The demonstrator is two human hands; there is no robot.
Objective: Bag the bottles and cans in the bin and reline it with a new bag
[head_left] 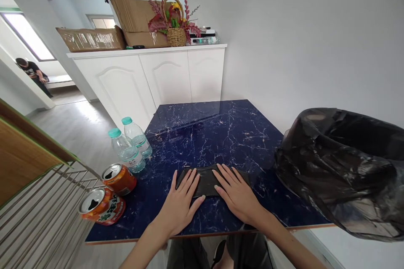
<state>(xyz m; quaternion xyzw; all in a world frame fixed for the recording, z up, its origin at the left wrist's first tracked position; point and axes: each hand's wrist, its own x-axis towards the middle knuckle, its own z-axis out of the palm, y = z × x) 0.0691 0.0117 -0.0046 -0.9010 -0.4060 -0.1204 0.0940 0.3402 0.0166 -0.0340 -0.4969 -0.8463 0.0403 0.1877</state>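
A folded black plastic bag (206,181) lies flat on the dark blue marbled table (214,138), close to its front edge. My left hand (183,201) rests palm down on the left part of it, fingers stretched out. On the right part lies my right hand (235,193), also flat with its fingers spread. Both hands partly cover the folded bag. To their right stands a bin lined with a black plastic bag (334,168), its top open and the liner hanging over the rim.
Two orange cans (118,178) with opened tops stand at the table's left edge. Behind them are two clear bottles (128,149) with teal caps. A wire rack (47,218) is at the left. A white cabinet (120,80) bears cardboard boxes and a flower basket (176,37). A person (34,73) sits far left.
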